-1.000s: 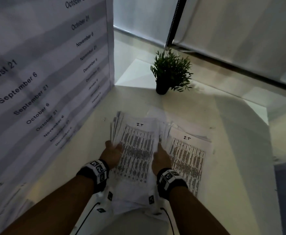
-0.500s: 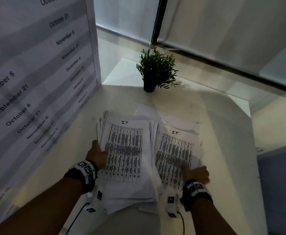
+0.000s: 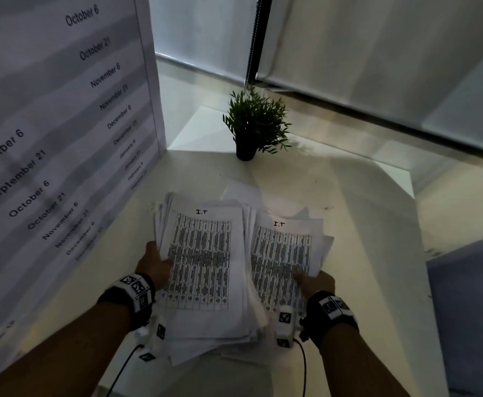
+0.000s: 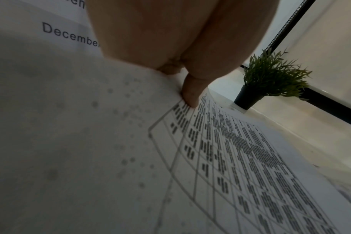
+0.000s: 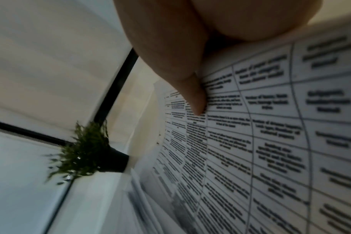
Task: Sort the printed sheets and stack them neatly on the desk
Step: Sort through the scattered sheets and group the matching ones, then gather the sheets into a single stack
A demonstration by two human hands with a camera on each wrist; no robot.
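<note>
Two untidy piles of printed sheets lie side by side on the white desk [image 3: 349, 196]. The top sheet of each carries a dense table headed "I.T". My left hand [image 3: 154, 265] holds the left pile [image 3: 203, 262] at its left edge. In the left wrist view its thumb [image 4: 190, 93] presses on the top sheet [image 4: 240, 150], and the other fingers are hidden. My right hand [image 3: 317, 282] holds the right pile [image 3: 283, 253] at its near right corner. There its thumb [image 5: 192, 98] lies on the printed table [image 5: 260, 134], with the fingers out of sight beneath.
A small green plant in a black pot [image 3: 256, 124] stands at the desk's far edge behind the piles. A tall board printed with dates [image 3: 48, 138] walls off the left side. Window blinds [image 3: 377, 53] hang behind. The desk's right edge drops off near the right pile.
My right hand has moved from the seam between the piles to the right pile's near right corner. My left hand stays on the left pile's left edge.
</note>
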